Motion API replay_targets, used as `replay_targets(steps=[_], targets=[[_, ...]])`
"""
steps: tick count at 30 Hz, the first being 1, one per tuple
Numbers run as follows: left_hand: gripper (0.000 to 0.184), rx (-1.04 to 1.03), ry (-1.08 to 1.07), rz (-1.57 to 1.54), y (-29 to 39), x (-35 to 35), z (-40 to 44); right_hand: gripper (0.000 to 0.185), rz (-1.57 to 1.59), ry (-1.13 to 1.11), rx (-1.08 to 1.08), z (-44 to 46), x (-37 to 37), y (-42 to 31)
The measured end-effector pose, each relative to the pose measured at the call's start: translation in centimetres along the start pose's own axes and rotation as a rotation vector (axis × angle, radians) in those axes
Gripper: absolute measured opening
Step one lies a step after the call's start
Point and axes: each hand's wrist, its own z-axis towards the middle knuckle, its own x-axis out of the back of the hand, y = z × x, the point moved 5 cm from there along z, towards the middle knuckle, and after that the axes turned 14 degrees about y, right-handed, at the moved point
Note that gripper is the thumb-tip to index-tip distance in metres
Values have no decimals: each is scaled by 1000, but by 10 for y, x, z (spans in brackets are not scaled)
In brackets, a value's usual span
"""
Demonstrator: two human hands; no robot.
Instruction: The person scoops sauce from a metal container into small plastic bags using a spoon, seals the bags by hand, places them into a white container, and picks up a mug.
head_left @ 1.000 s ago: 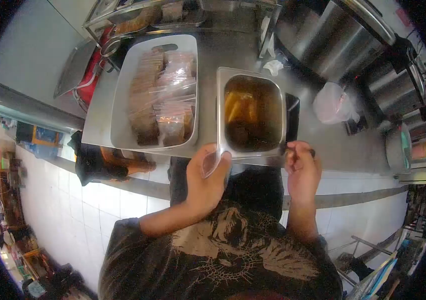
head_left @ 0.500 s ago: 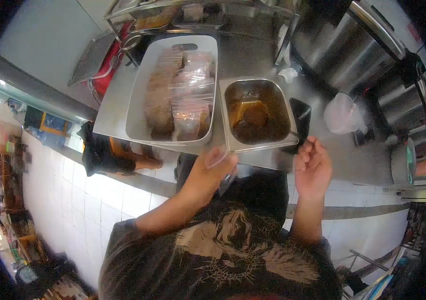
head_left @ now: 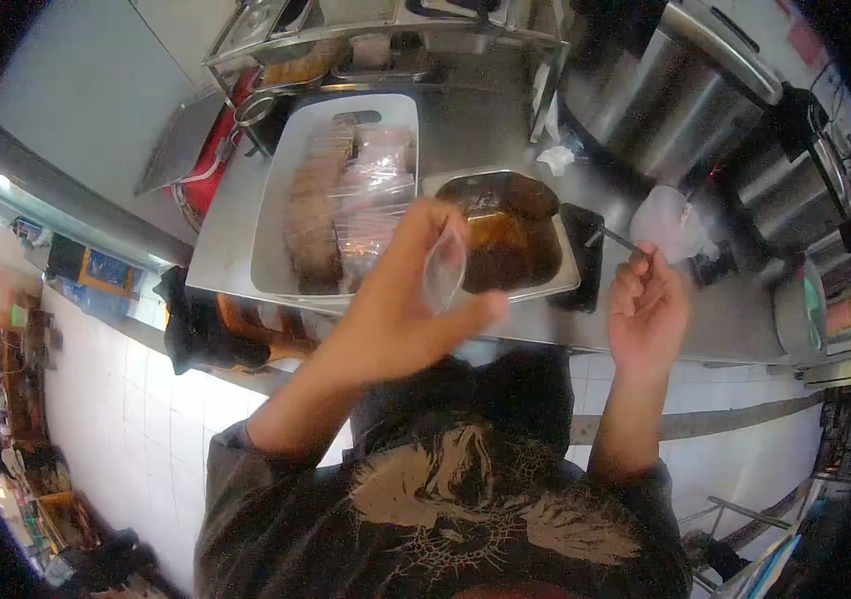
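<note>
My left hand [head_left: 410, 299] holds a small clear plastic bag [head_left: 443, 275] by its rim, with the bag's mouth spread and the thumb stretched out to the right. My right hand [head_left: 648, 299] is closed round the thin dark handle of a ladle [head_left: 625, 240]. The ladle's dark, round bowl seems to be at the upper right of the steel pan, coated in sauce. Dark brown sauce lies in that pan [head_left: 567, 285], partly behind my left hand. Left of it, a white tub [head_left: 271, 240] holds rows of filled clear packets [head_left: 320, 215].
A black flat object [head_left: 585, 270] lies right of the pan. Beyond it are a translucent plastic container [head_left: 667, 222], a crumpled white tissue [head_left: 555, 160] and large steel pots [head_left: 680, 95]. A metal rack [head_left: 385, 60] with trays stands behind the tub.
My left hand has risen with the bag, from the counter's edge to in front of the pan. My right hand has taken the ladle handle and moved right; the ladle's bowl has shifted up and right.
</note>
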Motion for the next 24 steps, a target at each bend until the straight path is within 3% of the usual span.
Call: replay_targets(steps=[4, 7, 15, 22, 24], targets=[[49, -51, 62, 77, -8, -16, 20, 25, 15, 13, 49, -3, -12, -16], [51, 174, 46, -33, -17, -27, 30, 24, 24, -24, 83, -5, -19, -26], [54, 263, 66, 14, -54, -49, 53, 25, 12, -144, 160, -17, -50, -41], [49, 287, 90, -194, -48, -57, 58, 26, -117, -102, 396, -30, -62, -34], [50, 319, 64, -73, -42, -52, 59, 27, -169, -108, 484, -31, -62, -33]])
